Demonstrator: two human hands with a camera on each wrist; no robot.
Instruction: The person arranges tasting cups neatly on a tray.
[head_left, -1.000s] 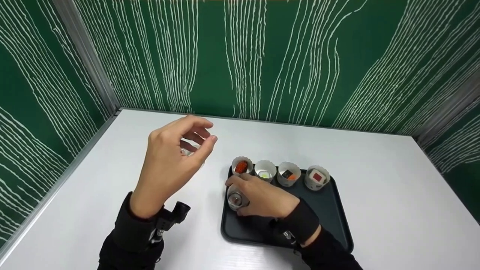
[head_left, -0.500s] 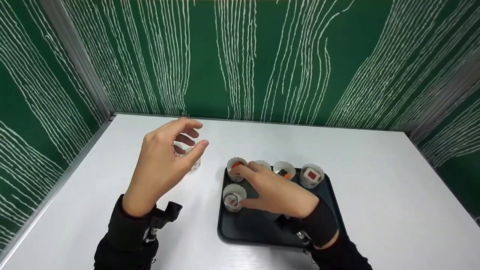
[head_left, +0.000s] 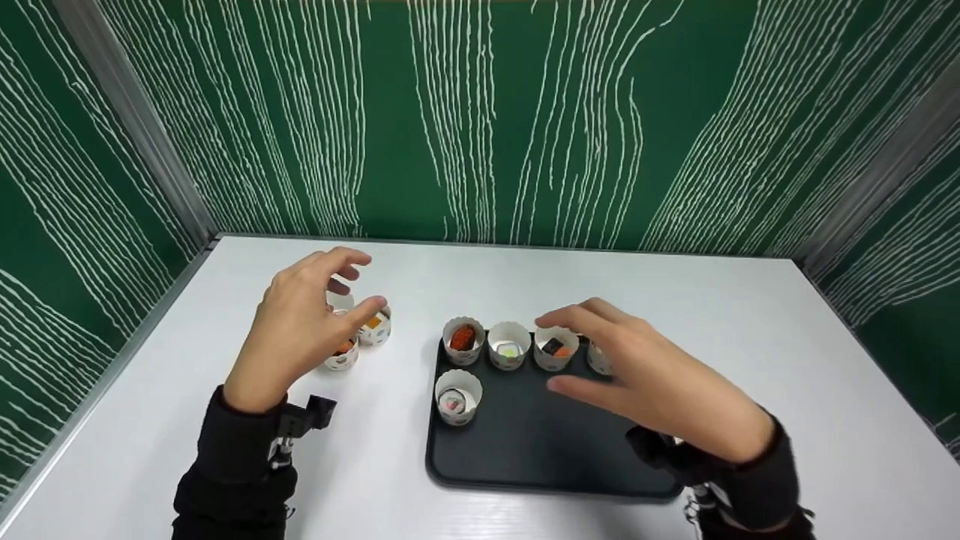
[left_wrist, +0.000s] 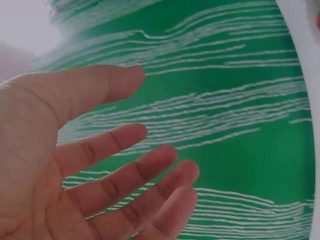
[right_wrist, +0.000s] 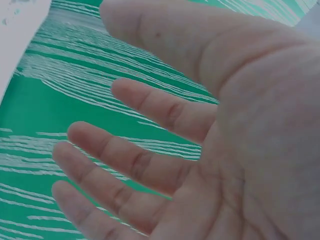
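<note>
My left hand (head_left: 300, 330) hovers over the table's left part, thumb and fingers spread apart, with nothing between them. Behind and below it stand paper cups holding sushi-like pieces, among them one with an orange-yellow piece (head_left: 374, 327); the hand partly hides the others. My right hand (head_left: 637, 360) is raised over the right side of the dark tray (head_left: 517, 450), holding nothing. On the tray's back row are a cup with a red piece (head_left: 463, 340), one with a white-green piece (head_left: 509, 346), and one with a black-orange piece (head_left: 556, 349). A cup with a round roll (head_left: 457, 399) sits at front left.
Another paper cup (head_left: 598, 360) at the back row's right end is mostly hidden by my right hand. The white table (head_left: 397, 450) surrounds the tray. Green panels (head_left: 390, 150) with white wavy lines wall in the back and sides.
My right hand has let go of the cup with the round roll and moved right and up, its fingers spreading. That cup stays on the tray. The head view has shifted slightly.
</note>
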